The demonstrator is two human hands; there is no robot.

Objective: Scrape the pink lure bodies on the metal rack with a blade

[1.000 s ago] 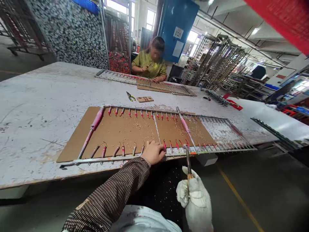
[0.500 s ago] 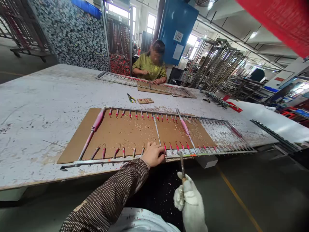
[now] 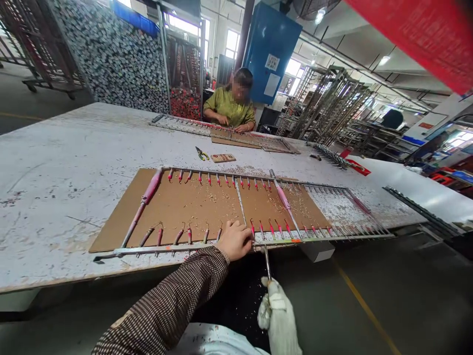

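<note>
- Fingers of the left hand [image 3: 232, 241] are resting half-curled on the metal frame [image 3: 155, 249], grip unclear
- Gloved right hand [image 3: 281, 315] is gripping a metal tool [image 3: 267, 264], fingers closed

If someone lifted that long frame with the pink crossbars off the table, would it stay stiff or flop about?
The frame would probably stay fairly stiff, since crossbars join its two long rails. Lifted by one end, it would likely feel unwieldy, given its length. Its rows of small prongs, some with curled tips, might snag on things.
</note>
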